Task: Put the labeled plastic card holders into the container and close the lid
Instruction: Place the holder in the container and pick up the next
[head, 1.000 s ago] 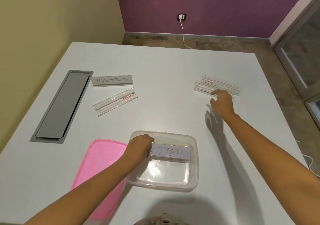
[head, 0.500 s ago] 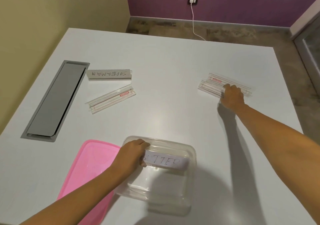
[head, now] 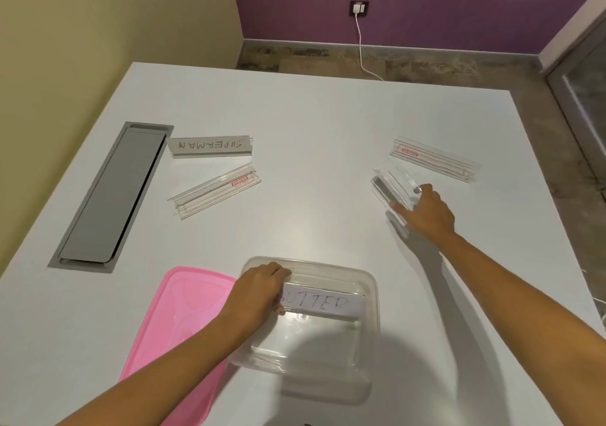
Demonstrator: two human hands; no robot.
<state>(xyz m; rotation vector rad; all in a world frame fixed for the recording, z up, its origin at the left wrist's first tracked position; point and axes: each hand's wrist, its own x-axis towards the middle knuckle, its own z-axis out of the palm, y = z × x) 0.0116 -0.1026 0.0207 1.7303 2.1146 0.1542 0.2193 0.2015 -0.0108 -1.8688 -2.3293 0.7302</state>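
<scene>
The left hand (head: 259,294) pinches the end of the "BUTTER" holder (head: 323,304) inside the clear container (head: 369,353) at six o'clock, its pink lid (head: 177,320) lying beside it at seven. At two o'clock the right hand (head: 426,212) clamps a clear holder (head: 392,183), tilted up off the table (head: 328,130). Gripped at one end, it could slip or swing into the holder (head: 433,160) beyond, and it may be unlabeled, while the "SUPERMAN" holder (head: 210,146) waits at ten.

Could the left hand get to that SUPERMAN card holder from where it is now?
Probably yes. The left hand is busy holding the BUTTER holder in the container, but bare table lies between it and the SUPERMAN holder.
</scene>
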